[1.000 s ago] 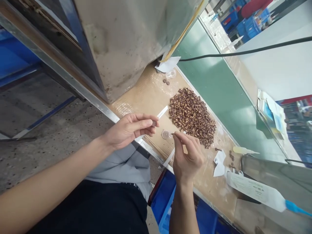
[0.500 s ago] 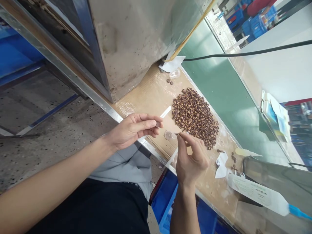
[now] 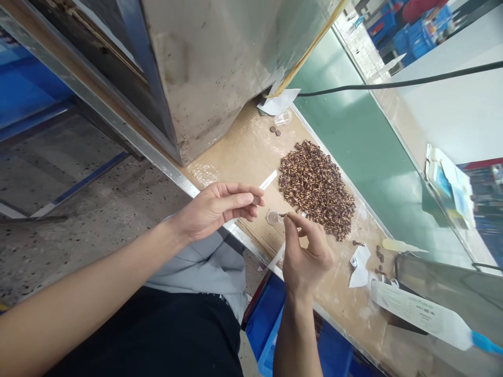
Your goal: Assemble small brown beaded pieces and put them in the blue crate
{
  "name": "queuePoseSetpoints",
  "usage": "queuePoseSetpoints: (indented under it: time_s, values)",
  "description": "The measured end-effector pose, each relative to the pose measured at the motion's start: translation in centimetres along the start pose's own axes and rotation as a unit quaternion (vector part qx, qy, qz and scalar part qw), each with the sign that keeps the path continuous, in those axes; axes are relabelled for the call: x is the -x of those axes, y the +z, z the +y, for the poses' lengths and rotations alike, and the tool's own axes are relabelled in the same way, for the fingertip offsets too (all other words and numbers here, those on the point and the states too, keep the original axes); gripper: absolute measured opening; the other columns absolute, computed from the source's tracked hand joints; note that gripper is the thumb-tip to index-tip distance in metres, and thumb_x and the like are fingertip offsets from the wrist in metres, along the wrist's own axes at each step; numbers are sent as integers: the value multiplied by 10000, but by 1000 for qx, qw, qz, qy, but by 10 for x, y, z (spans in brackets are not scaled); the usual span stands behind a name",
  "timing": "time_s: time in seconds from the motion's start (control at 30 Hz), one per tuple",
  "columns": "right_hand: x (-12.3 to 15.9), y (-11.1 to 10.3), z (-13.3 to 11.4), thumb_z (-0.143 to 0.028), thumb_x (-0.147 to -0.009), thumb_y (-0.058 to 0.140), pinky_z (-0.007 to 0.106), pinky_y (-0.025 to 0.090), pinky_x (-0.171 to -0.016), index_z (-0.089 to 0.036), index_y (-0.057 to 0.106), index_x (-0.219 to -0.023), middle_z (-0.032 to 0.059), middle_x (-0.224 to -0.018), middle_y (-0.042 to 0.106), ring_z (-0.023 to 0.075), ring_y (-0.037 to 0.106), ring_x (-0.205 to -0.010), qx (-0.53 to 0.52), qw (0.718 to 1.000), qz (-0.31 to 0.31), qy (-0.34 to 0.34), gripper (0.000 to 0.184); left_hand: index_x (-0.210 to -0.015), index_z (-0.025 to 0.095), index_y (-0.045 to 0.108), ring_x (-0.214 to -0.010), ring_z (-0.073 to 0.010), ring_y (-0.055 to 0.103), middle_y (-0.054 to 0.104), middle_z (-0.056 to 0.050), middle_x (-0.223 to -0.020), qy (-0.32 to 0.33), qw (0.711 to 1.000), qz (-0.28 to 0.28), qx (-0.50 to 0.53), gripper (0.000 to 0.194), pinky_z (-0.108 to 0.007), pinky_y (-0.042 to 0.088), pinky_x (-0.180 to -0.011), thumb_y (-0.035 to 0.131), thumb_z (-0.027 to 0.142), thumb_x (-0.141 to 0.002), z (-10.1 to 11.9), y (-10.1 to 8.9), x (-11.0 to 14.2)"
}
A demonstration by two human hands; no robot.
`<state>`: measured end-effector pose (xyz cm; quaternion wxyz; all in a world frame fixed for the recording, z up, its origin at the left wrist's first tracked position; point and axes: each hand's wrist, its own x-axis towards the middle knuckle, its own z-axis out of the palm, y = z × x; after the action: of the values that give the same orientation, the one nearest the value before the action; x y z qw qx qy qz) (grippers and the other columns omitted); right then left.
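At your far left, a blue surface (image 3: 31,84) runs out of the frame, so you cannot tell its full shape. Next comes a big stained casing (image 3: 212,63), cut off at the top and covering part of the table (image 3: 239,146) behind it.

Your left hand (image 3: 223,207) reaches in over the near edge, its grip pinching a small brown disc (image 3: 256,200) between thumb and fingers. Your fingers hide most of it, so you cannot make out which way its flat face turns. A white strip (image 3: 269,179) lies just beyond, its lower stretch passing out of sight behind that hand. A clear round dish (image 3: 272,217) sits on the table between your hands.

At the right side of the dish, you have a slim dark piece (image 3: 282,215) in the grip of your right hand (image 3: 308,251), pinched between thumb and forefinger. Its visible end points left, toward your other hand, and its long axis lies roughly level across the view; the rest is under your fingertips.

Past your knuckles spreads a pile (image 3: 316,188) of small brown and gold parts, too crowded for you to pick out single ones. Farther right lie a crumpled white paper (image 3: 359,264), a yellowish tube (image 3: 403,245) and a white bottle (image 3: 422,309), whose blue tip slants down to your right.
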<state>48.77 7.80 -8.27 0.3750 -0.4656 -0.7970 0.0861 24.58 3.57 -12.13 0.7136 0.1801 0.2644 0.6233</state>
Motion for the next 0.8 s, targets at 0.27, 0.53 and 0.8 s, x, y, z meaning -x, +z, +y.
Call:
queuePoseSetpoints:
  time_s: [0.27, 0.53, 0.8]
  values:
    - [-1, 0, 0, -241, -1154, 857, 359, 622, -818, -247, 894, -1151, 27, -1014, 890, 222, 802, -872, 0, 1000, 11, -15, 37, -1188, 178, 975, -928, -177, 834, 912, -134, -1186, 0, 1000, 4, -3, 209, -303, 714, -945, 983, 298, -1017, 0, 0, 1]
    - [-8, 1, 8, -183, -1157, 841, 406, 635, -904, -255, 892, -1166, 43, -1101, 914, 248, 826, -962, 15, 997, 32, -62, 90, -1197, 175, 978, -929, -159, 834, 909, -125, -1185, 1, 1000, 3, -2, 206, -265, 712, -937, 977, 290, -1027, 0, 1, 1]
    - [-10, 2, 14, -137, -1174, 802, 438, 639, -948, -272, 891, -1209, 38, -1122, 925, 251, 823, -1005, 57, 990, 8, -126, 165, -1200, 166, 975, -932, -163, 837, 909, -129, -1177, 1, 1000, 0, 5, 213, -272, 711, -946, 979, 288, -1025, -1, 1, 0]
